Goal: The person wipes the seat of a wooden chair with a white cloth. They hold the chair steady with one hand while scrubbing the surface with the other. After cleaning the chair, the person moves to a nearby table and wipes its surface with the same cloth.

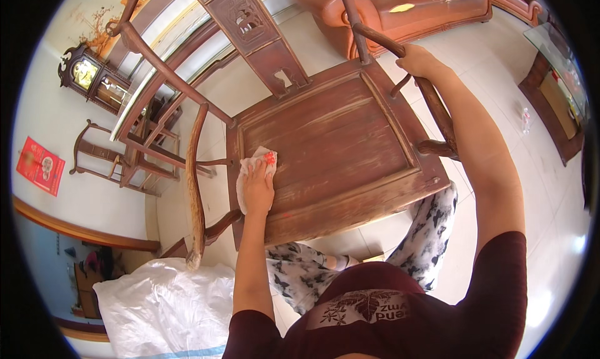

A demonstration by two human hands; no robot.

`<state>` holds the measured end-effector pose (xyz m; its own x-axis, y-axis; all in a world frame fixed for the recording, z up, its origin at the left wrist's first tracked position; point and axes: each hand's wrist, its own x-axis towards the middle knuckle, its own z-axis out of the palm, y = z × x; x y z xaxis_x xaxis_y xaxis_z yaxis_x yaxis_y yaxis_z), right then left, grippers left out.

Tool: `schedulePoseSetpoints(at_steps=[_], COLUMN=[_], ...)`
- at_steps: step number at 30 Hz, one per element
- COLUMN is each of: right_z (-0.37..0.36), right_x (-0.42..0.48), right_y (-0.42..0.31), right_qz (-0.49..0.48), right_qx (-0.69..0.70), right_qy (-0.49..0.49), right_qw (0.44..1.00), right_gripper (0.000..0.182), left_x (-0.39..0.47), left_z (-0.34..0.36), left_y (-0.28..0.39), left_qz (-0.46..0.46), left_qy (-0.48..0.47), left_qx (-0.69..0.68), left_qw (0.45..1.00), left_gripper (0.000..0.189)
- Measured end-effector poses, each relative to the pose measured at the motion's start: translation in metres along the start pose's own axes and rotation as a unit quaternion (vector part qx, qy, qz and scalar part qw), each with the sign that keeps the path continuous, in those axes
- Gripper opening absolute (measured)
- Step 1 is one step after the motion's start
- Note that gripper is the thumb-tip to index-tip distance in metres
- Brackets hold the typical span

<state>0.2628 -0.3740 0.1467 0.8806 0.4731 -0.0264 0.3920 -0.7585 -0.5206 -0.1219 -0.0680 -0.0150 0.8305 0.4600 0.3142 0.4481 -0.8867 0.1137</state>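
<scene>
A worn wooden armchair (328, 138) with a panelled seat and a carved back splat (248, 28) stands before me. My left hand (259, 185) lies flat on a crumpled whitish cloth (267, 155) with a red print, pressing it against the left part of the seat. My right hand (422, 61) grips the chair's right armrest (382, 37) near the middle of its length. The left armrest (194, 171) curves beside my left forearm, untouched. The seat's finish is rubbed pale in streaks, most of all along the front edge.
A white woven sack (164, 302) lies at the lower left, close to the left armrest's end. Behind the chair are a brown leather sofa (422, 21) and a long table (136, 101). A glass-topped table (558, 54) and a plastic bottle (525, 120) are at the right.
</scene>
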Motion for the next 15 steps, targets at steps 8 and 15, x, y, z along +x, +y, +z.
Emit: schedulePoseSetpoints(at_steps=[8, 15], right_z=[0.003, 0.004], right_x=[0.006, 0.003], right_y=[0.002, 0.001], right_qz=[-0.011, -0.025], right_qx=[0.001, -0.006], right_qy=[0.0, 0.007], right_qw=[1.0, 1.0], right_gripper=[0.041, 0.037], left_x=[0.001, -0.035], left_z=[-0.011, -0.056], left_y=[-0.027, -0.007], left_qz=[-0.041, -0.092], left_qy=[0.012, -0.149], left_qx=[0.003, -0.111], left_qw=[0.999, 0.978], left_gripper=[0.037, 0.04])
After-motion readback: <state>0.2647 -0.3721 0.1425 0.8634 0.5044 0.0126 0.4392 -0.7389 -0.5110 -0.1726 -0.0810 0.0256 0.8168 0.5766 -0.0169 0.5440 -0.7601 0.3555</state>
